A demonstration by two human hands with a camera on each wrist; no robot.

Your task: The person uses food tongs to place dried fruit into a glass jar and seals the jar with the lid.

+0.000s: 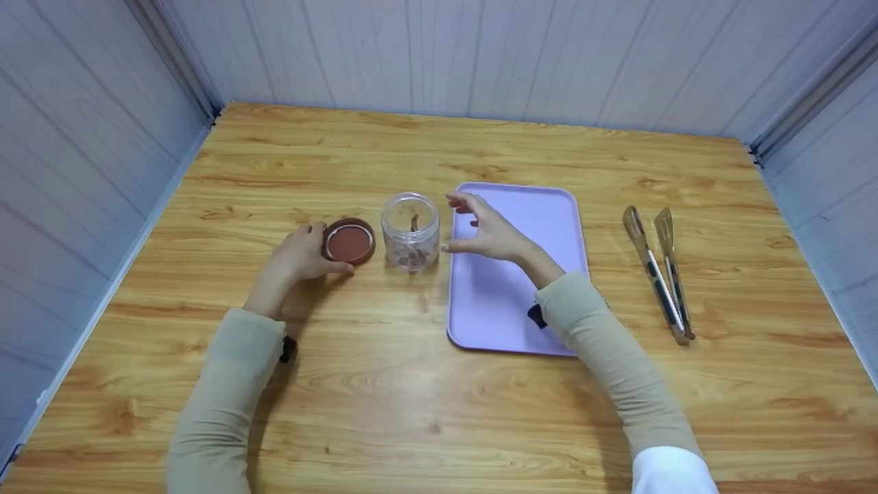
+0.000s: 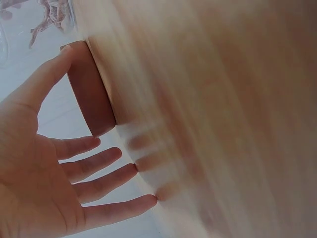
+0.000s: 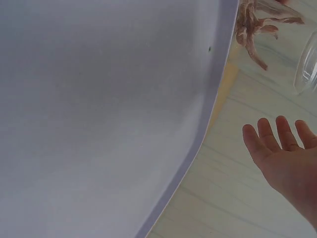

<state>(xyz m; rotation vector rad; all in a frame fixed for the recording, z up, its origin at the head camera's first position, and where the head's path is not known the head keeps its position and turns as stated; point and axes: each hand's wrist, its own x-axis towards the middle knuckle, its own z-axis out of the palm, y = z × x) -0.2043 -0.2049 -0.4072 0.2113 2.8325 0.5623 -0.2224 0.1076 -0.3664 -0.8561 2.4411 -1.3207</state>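
Note:
A reddish-brown round lid [image 1: 350,243] lies on the table with its inner side up. My left hand [image 1: 302,252] spans its left side, thumb at the near edge. In the left wrist view the thumb touches the lid [image 2: 90,91], and the other fingers [image 2: 106,188] are spread and fairly straight. Right of the lid stands a clear jar [image 1: 410,250], uncovered, with several brown, twisted dried pieces [image 3: 250,29] inside. My right hand [image 1: 495,232] hovers over the tray's left edge, beside the jar, fingers apart and holding nothing; its thumb tip is right by the jar wall.
A lilac tray [image 1: 494,302] lies under my right forearm, just right of the jar. Farther right, metal tongs [image 1: 662,274] with dark grips rest spread on the wooden table [image 1: 384,412]. White panelled walls [image 1: 439,62] bound the back and both sides.

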